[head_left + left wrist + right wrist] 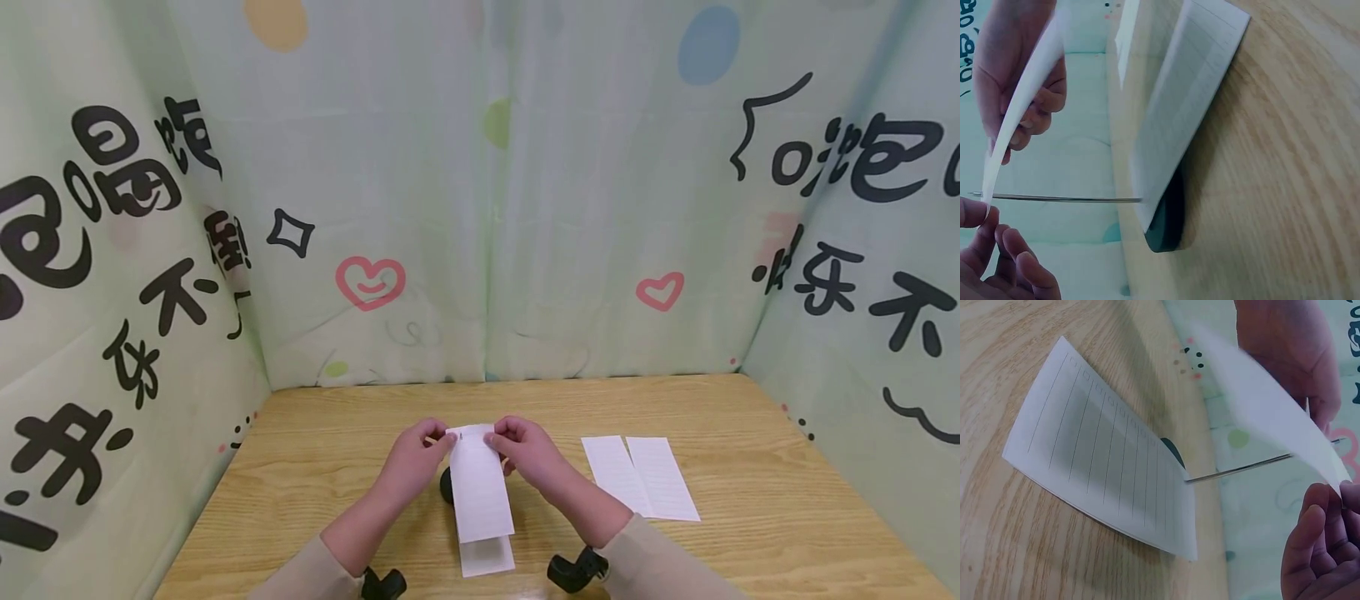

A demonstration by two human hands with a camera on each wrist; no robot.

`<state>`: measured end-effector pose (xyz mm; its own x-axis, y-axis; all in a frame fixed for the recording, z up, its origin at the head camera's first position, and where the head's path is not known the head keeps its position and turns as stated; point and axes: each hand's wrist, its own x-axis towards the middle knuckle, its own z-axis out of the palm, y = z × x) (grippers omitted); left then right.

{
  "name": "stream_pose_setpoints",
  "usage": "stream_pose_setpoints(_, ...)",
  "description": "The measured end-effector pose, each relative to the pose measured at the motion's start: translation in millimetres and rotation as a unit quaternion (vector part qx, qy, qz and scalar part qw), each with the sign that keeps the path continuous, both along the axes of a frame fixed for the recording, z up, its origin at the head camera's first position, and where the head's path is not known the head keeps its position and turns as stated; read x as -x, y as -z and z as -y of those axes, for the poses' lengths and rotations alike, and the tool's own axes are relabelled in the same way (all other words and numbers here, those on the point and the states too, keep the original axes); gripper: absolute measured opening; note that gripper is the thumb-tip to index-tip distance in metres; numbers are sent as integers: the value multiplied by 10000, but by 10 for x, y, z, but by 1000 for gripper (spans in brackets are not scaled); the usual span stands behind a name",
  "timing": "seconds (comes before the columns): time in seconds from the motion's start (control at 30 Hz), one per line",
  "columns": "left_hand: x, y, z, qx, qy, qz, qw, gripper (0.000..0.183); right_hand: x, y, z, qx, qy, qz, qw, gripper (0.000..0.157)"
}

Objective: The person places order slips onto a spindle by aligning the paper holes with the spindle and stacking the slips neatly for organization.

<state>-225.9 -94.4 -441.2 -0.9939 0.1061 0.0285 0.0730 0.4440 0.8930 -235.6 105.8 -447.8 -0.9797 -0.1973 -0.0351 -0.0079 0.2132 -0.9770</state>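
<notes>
A lined white paper sheet (482, 487) is held up by its far edge between both hands. My left hand (411, 457) pinches its left corner and my right hand (528, 454) pinches the right corner. Beneath stands a paper spike with a thin metal rod (1066, 199) and a round black base (1169, 228). Near the pinched edge the rod passes through the sheet, its tip showing just beyond. Lower down, another lined sheet (1097, 450) sits at the foot of the rod, tilted over the base. In the head view the held sheet hides most of the spike.
Two more lined sheets, a left one (611, 467) and a right one (663, 479), lie to the right on the wooden table (337, 433), their lower parts overlapping. Printed curtains (450, 208) stand behind and along both sides of the table.
</notes>
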Motion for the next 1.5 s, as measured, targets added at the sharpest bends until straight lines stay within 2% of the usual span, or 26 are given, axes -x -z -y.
stream_pose_setpoints(0.23, 0, 66, 9, 133, 21, 42, 9999, 20, -11, 25, -37, -60, -187, 36, 9998, 14)
stream_pose_setpoints(0.47, 3, 93, 12, -134, -3, -1, 9999, 19, 0, 58, -46, -145, -302, 129, 9994, 16)
stream_pose_setpoints(0.73, -18, 78, 13, -37, -8, 43, 10000, 20, -36, 25, -33, -261, -264, 152, 9992, 18)
stream_pose_setpoints(1.1, -6, 89, 8, 253, -28, 173, 9995, 16, 13, 91, -78, -343, -271, 228, 9988, 20)
stream_pose_setpoints(1.23, -7, 101, 14, 338, -17, 147, 9993, 16, 3, 92, -70, -420, -248, 265, 9985, 21)
stream_pose_setpoints(1.5, -6, 161, 23, 324, 58, 372, 9988, 17, 4, 107, -86, -627, -225, 331, 9972, 20)
